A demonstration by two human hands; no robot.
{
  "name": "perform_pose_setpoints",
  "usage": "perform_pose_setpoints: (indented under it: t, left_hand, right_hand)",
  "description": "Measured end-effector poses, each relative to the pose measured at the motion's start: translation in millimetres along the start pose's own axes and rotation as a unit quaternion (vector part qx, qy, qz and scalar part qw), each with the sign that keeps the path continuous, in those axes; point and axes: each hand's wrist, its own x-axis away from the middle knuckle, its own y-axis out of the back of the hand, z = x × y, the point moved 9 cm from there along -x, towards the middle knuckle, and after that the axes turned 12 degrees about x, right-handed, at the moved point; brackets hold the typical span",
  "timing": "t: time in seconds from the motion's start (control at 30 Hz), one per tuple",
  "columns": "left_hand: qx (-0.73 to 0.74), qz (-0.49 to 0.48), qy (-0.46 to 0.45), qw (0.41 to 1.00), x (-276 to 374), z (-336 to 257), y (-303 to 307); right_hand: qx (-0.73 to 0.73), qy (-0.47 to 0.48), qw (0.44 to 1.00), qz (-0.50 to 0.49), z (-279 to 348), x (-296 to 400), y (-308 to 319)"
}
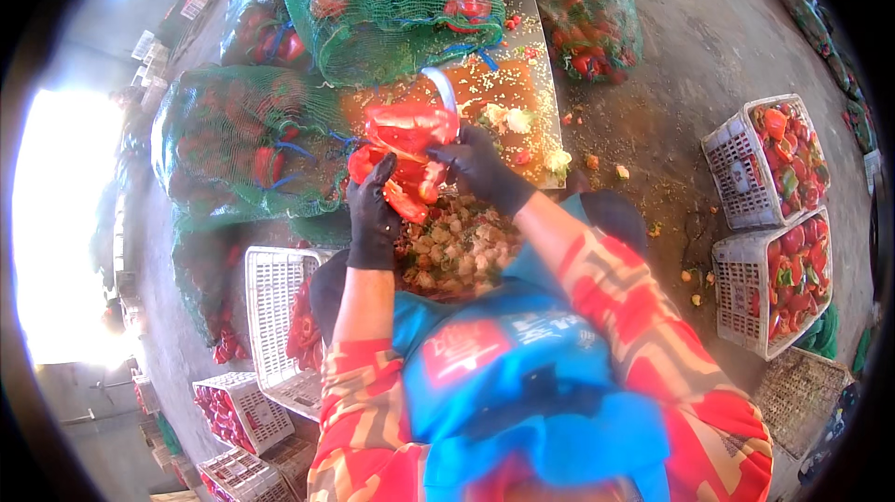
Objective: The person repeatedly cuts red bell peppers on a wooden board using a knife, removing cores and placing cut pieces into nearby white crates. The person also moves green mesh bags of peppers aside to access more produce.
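Both hands wear dark gloves and work over a split red bell pepper point(409, 126), laid open in several joined parts. My left hand point(375, 215) grips its lower left part, with the thumb across the flesh. At the pepper's right side, my right hand point(482, 163) has its thumb against the flesh. A curved pale blade point(442, 89), apparently a knife's, rises from the fingers of that hand behind the pepper. Its handle is hidden. Below the hands lies a heap of cut pepper cores point(461, 240), between my knees.
A seed-strewn board point(503, 82) carries scraps and a green mesh sack point(391, 12) of peppers. More mesh sacks point(245, 138) stand left. One white crate point(283, 320) is near my left knee; two pepper-filled crates point(734, 166) stand right on the concrete floor point(671, 54).
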Motion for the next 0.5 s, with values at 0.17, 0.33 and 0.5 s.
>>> perform_pose_setpoints:
  t: [0.17,0.33,0.5]
  left_hand:
    - [-0.011,-0.085,-0.175,0.981,0.5,-8.7,-1.1]
    - [-0.118,-0.087,-0.307,0.94,26.4,1.5,-34.1]
    - [0.008,-0.086,-0.215,0.973,17.5,-9.4,-24.4]
  right_hand:
    - [-0.035,-0.001,0.998,-0.05,-10.3,5.7,12.3]
    - [-0.007,0.013,0.999,-0.047,-6.8,25.3,-9.0]
    - [0.088,0.093,0.991,-0.039,2.5,13.8,1.3]
